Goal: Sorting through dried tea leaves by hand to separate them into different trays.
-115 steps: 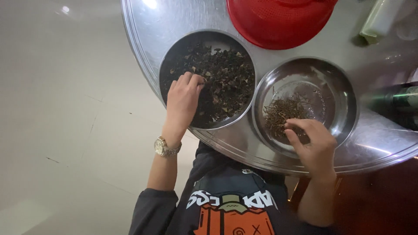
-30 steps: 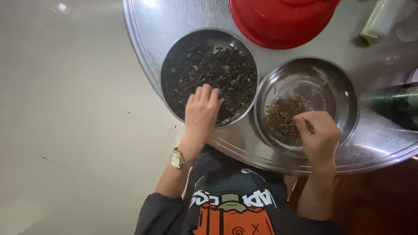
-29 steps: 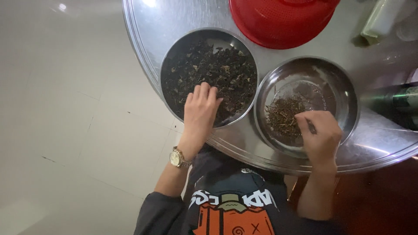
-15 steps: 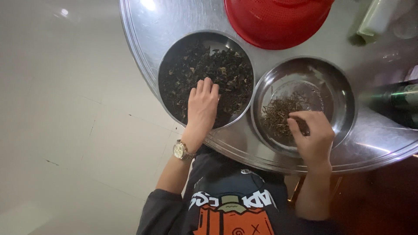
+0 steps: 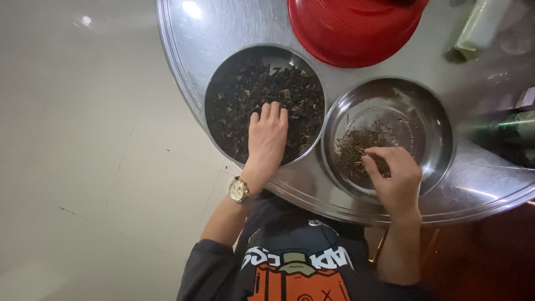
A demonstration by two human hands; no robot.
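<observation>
The left hand [image 5: 267, 136] lies palm down and open, fingers together, on the dark dried pieces [image 5: 278, 95] that fill the left steel bowl [image 5: 217, 89]. It grips nothing visible. A wristwatch [image 5: 239, 190] sits on that wrist.

The right hand [image 5: 393, 175] is over the right steel bowl [image 5: 440, 128], fingers curled with the tips drawn together at the thin brown stems [image 5: 356, 147] heaped on the bowl's near side. Whether a stem is pinched between the fingertips cannot be told from this view.

Both bowls stand side by side, nearly touching, on a large round metal tray [image 5: 184, 61] that serves as the bench. A red colander [image 5: 351, 28] sits on the tray beyond them. The tray's near rim overhangs the pale tiled floor [image 5: 83, 156].

Risks, as a judgement:
- The left bowl is full close to its rim. A sweeping move of the open hand could push pieces over the edge onto the tray or floor.
- The stems are fine and light. A loose pinch could drop them between the bowls.
- Both bowls stand near the tray's edge. Downward pressure on a near rim could tip or slide a bowl on the smooth metal.
</observation>
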